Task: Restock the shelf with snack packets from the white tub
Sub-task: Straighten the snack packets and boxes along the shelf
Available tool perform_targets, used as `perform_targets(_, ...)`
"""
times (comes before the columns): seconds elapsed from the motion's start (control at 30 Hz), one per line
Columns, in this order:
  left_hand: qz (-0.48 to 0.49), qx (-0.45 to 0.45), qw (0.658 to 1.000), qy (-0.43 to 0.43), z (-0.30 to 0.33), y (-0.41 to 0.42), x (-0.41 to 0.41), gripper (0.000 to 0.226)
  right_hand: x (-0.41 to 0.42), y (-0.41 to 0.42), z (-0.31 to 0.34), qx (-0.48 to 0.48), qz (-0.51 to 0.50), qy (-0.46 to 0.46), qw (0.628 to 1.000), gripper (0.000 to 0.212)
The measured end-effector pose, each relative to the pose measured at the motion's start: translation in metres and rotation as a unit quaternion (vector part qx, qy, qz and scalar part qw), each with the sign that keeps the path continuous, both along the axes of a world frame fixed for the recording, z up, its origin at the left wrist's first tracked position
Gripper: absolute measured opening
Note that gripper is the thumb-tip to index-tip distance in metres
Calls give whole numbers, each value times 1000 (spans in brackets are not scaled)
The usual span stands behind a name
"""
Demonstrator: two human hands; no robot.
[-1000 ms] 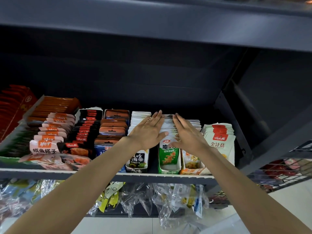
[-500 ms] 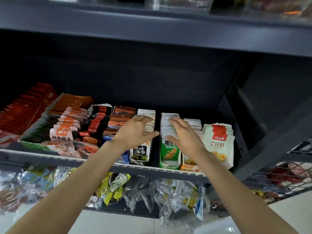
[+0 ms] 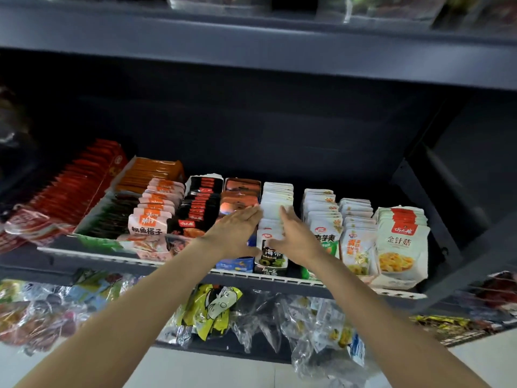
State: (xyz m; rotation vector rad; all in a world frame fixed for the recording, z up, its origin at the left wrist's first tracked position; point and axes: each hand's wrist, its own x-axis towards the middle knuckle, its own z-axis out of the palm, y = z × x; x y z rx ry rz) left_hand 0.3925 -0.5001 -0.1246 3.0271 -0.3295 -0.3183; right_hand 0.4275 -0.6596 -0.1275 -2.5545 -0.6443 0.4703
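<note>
Both hands are at the row of white foil kelp snack packets (image 3: 275,208), which stands upright in its open cardboard display box on the dark grey metal shelf (image 3: 92,261). The left hand (image 3: 233,233) lies against the left side of this row and the right hand (image 3: 296,236) against its right side; the fingers of both are straight, pressing flat on the packets and not curled around any of them. Such packets are probably light, thin and a little slippery, and they bend easily, so it seems better to squeeze the whole row from its two sides than to pull one packet by its top edge. To the right of the kelp row a narrow gap separates it from the row of white and green packets (image 3: 321,217); to the left it touches the orange-brown packets (image 3: 239,197). Above the row is open dark room under the upper shelf board (image 3: 251,51). The white tub is not in view.
</note>
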Motion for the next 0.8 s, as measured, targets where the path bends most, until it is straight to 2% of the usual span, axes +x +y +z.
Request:
perform_targets(0.13,-21,-31,999,-20,4,6,9,99,1,-9,0,-2,-17,0,1000,88)
perform_targets(0.23,-49,-39,998,-31,6,2,20,103,14,-10,14,45,-51,-11,998,74)
perform_targets(0.3,-66,-31,997,-18,6,-5,25,103,28,-7,24,44,-67,-45,996,68)
perform_targets(0.5,-87,-20,993,-77,4,-3,23,77,60,3,21,-68,-11,-58,996,64)
perform_targets(0.63,-85,-30,991,-95,5,-2,16,72,66,4,16,-45,-32,-95,994,59)
perform_targets(0.8,-74,-25,988,-132,8,-9,12,77,66,-1,24,-40,24,-83,995,31)
